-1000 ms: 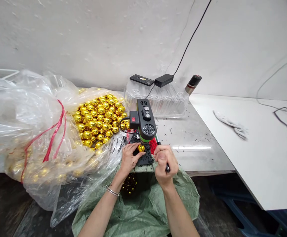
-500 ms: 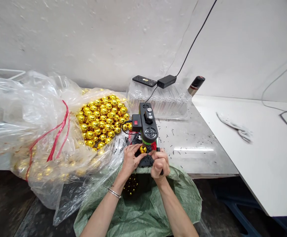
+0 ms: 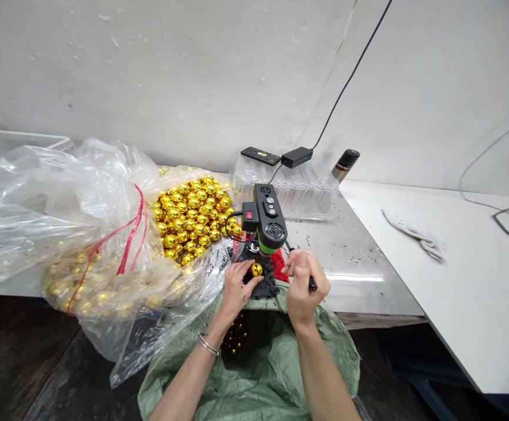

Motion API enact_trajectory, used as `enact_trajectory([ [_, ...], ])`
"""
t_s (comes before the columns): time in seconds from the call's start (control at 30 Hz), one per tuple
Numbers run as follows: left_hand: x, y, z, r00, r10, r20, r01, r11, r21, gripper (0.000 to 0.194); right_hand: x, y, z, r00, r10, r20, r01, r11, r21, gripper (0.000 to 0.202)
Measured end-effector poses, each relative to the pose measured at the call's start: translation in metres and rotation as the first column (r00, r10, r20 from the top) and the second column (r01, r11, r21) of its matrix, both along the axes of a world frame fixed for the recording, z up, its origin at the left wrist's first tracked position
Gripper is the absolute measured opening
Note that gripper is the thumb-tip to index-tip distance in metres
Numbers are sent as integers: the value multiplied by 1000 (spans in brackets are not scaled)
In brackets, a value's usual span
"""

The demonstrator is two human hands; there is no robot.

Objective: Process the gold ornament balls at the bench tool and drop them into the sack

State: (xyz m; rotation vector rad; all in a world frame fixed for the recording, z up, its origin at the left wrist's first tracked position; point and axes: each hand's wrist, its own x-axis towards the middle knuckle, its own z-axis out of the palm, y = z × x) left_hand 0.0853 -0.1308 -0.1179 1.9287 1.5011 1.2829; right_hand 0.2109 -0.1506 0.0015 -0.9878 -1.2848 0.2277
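My left hand (image 3: 238, 286) pinches a gold ball (image 3: 256, 269) between thumb and fingers, just in front of the black drill-press-like machine (image 3: 270, 216). A dark spot shows on top of the ball. My right hand (image 3: 304, 283) is wrapped round the black lever handle (image 3: 312, 285) at the machine's right side. Black shavings cover the machine's base (image 3: 265, 288) and a red patch (image 3: 279, 266) beside it. Below my hands gapes a green woven sack (image 3: 276, 374) with several gold balls inside.
A clear plastic bag (image 3: 83, 199) full of gold balls (image 3: 193, 216) lies left of the machine. Behind it are a clear tray (image 3: 300, 196), power adapter (image 3: 297, 156) and dark-capped bottle (image 3: 345, 164). A glove (image 3: 416, 234) lies on the white table (image 3: 468, 304) at right.
My right hand has moved right and outward with the lever. My left hand holds the ball a little forward of the machine head, clear of it. The view has shifted slightly.
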Motion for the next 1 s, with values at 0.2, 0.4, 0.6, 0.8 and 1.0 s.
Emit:
enact_trajectory([
  [0.2, -12, -52, 2, 991, -85, -106, 99, 986, 137, 48, -2, -3, 3, 1000, -17, 5, 16, 1000, 23, 33],
  [0.4, -52, -12, 32, 940, 301, -158, -280, 949, 145, 29, -2, -3, -16, 1000, -30, -11, 30, 997, 66, 32],
  [0.6, -89, 41, 34, 877, 374, -301, -405, 913, -48, 19, -5, -2, -21, 998, -45, -34, 47, 997, 57, 32],
  [0.8, -84, 35, 42, 780, 230, -582, -388, 908, -161, 22, -4, -2, -24, 998, -52, -30, 54, 997, 61, 32],
  [1.0, -97, 39, 56, 977, 214, -14, -208, 934, -290, 30, -3, -3, -25, 999, -39, 3, 39, 998, 56, 31],
])
